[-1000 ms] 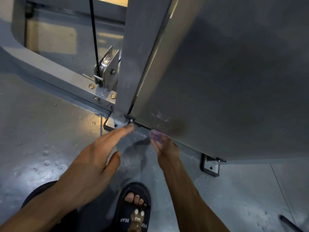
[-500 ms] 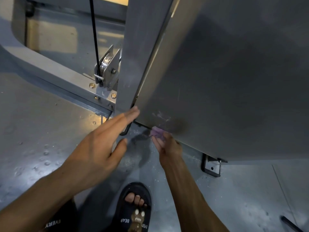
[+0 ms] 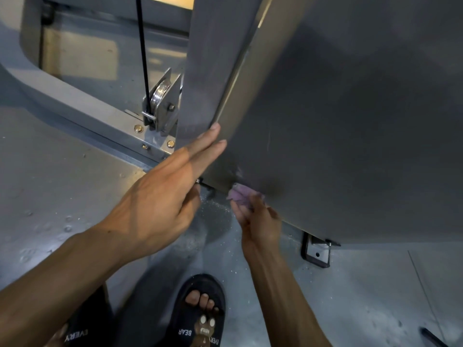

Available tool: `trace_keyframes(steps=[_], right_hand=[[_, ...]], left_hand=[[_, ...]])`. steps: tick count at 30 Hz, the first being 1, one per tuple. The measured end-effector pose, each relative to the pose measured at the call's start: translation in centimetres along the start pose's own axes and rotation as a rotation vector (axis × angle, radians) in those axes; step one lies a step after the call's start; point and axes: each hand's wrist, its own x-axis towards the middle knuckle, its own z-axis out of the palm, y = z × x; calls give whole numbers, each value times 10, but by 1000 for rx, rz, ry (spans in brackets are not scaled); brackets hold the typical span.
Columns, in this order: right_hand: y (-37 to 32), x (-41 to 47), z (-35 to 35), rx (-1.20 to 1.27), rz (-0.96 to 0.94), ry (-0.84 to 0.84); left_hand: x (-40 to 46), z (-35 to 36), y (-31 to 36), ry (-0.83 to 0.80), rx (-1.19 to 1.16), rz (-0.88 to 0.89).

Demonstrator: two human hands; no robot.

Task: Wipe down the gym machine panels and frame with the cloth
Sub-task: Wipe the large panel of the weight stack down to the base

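A large grey machine panel (image 3: 338, 121) fills the upper right, beside a grey upright frame post (image 3: 213, 58). My right hand (image 3: 258, 219) grips a small purple cloth (image 3: 239, 195) and holds it against the panel's bottom edge near its left corner. My left hand (image 3: 160, 196) reaches forward with straight fingers, its fingertips touching the seam where the post meets the panel. White smudges show on the panel just above the cloth.
A pulley (image 3: 160, 96) with a black cable (image 3: 142, 51) sits on the bolted base rail (image 3: 82, 106) to the left. A black floor bracket (image 3: 315, 254) holds the panel's underside. My sandalled foot (image 3: 200, 314) stands on the grey floor below.
My left hand has slid up from the panel's bottom corner bracket along the post and panel seam. The right hand and cloth have stayed at the panel's lower edge.
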Motion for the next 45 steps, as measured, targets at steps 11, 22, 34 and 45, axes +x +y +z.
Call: trace_keyframes(steps=[11,22,34,45], right_hand=[[-60,-52,11,85,-269,-107],[-4,-13,22,-60,5,-18],[15,1,34,35,-7,-20],[-15,-24,36,99,-58,-65]], left_hand=[[5,-1,-2,27,-27,-3],[4,-2,-3,44,-59,3],[6,-1,-7,32,-53,25],[5,-4,-13,2,-62,26]])
